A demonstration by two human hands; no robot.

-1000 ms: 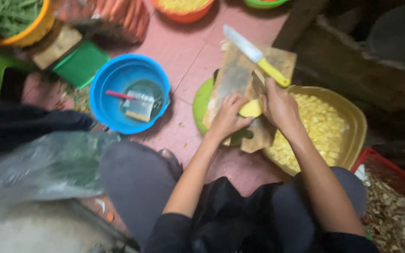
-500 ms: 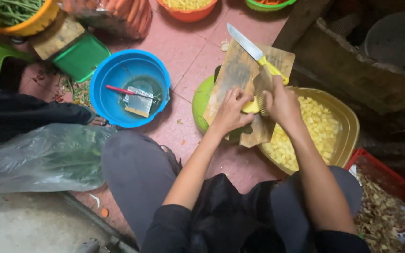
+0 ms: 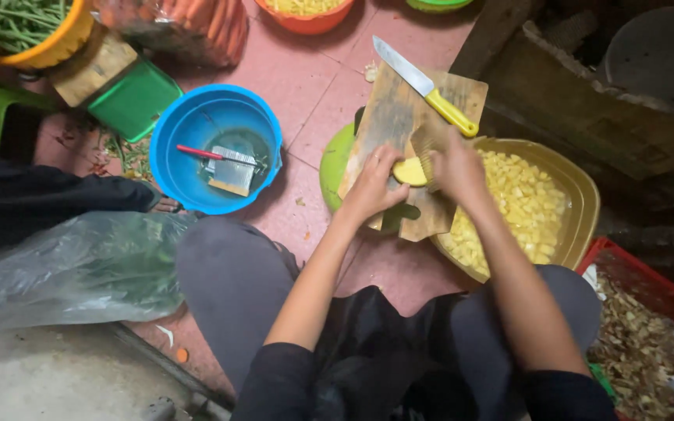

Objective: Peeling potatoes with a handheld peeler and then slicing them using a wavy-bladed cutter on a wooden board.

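Note:
A wooden cutting board [image 3: 388, 117] rests across a green bowl [image 3: 333, 165] and a yellow bowl [image 3: 580, 191] full of small yellow cubes. My left hand [image 3: 370, 187] pins a yellow vegetable piece [image 3: 409, 171] to the board. Just right of the piece, my right hand [image 3: 459, 168] is closed and blurred. It grips what looks like a small ridged cutter [image 3: 424, 148] against the piece. A knife with a yellow handle [image 3: 423, 82] lies loose on the far end of the board, untouched.
A blue basin [image 3: 172, 144] at left holds water, a flat metal tool [image 3: 232, 170] and a red-handled tool. Around it are a green lid [image 3: 134, 97], a bowl of green beans [image 3: 29, 35], bagged carrots [image 3: 204, 23], a plastic bag [image 3: 79, 265] and a red crate of peelings [image 3: 633, 327].
Both hands stay on the board with the yellow piece between them. The right hand has shifted slightly and blurs with motion. The knife has not moved.

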